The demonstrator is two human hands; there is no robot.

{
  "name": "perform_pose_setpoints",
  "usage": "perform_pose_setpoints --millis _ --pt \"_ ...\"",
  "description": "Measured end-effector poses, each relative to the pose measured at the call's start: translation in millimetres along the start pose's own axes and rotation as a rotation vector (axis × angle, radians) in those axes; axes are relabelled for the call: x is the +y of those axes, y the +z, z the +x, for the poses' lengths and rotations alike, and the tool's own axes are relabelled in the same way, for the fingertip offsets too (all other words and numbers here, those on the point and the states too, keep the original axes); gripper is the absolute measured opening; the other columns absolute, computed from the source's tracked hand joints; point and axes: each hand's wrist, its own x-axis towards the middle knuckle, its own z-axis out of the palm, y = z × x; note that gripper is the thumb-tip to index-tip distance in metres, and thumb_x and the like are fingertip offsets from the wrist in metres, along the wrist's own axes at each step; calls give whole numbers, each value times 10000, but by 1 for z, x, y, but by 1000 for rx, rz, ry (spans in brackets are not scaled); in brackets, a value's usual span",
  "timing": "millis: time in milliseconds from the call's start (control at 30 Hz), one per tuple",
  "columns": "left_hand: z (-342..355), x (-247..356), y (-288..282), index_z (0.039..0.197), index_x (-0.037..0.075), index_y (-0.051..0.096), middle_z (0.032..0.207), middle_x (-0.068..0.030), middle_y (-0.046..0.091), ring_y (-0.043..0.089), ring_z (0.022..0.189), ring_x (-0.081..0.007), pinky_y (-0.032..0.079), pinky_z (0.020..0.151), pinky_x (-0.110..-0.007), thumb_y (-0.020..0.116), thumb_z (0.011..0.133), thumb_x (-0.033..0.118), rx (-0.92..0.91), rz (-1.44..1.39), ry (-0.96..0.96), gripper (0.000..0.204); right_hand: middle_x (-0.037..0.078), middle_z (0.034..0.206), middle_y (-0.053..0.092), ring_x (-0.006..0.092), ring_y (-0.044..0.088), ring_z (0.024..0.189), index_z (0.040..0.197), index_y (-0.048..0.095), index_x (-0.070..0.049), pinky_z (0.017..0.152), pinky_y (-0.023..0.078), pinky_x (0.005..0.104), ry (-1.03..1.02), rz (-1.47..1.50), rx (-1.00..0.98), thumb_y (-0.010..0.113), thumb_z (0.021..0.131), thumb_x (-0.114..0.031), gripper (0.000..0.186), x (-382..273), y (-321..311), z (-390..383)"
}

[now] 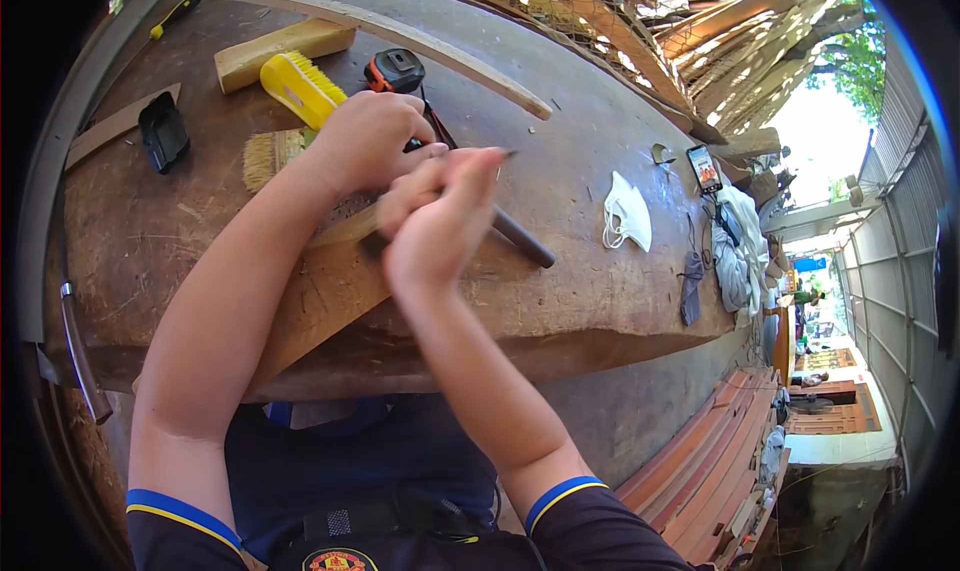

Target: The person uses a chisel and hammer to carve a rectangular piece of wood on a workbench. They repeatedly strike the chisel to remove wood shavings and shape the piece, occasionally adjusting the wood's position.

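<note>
My left hand (365,136) is closed, its fingers curled against a small dark thing that I cannot make out. Just nearer, my right hand (440,216) is blurred and closed, with a thin dark tip poking out past its thumb; most of what it holds is hidden. A dark rod (525,239) slants out on the table beyond the right hand. Under my forearms a wooden board (325,306) lies at an angle. Around the left hand are a yellow brush (300,89), a wide pale-bristled brush (268,159) and an orange and black tape measure (394,70).
Across the thick wooden table (560,301) lie a wood block (285,53), a long curved strip (380,29), a black plastic tray (164,131) and a white face mask (628,214). At the right end are a phone (704,170) and grey cloth (730,261). Planks (690,461) are stacked beyond.
</note>
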Motion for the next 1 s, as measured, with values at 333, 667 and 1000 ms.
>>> perform_pose_setpoints --millis 333,667,1000 --pt "-6 -6 4 830 100 747 746 -88 555 585 734 -303 452 677 -428 644 829 341 38 -32 14 262 45 817 640 48 568 726 1028 521 -2 610 467 201 -84 -875 -642 577 971 -132 152 -47 -49 -28" --pt "-5 -8 9 793 70 741 745 -92 578 599 738 -307 465 691 -423 651 833 336 79 -70 51 284 137 899 656 151 670 801 1017 435 -50 648 594 278 70 -662 -363 663 900 -78 257 -58 -44 -21" --pt "-1 -8 10 789 75 735 737 -93 561 589 720 -299 453 657 -423 646 835 328 95 -35 64 272 147 904 628 179 681 836 1086 354 -49 656 602 285 -52 -644 -210 629 914 -50 324 -57 -48 -4"
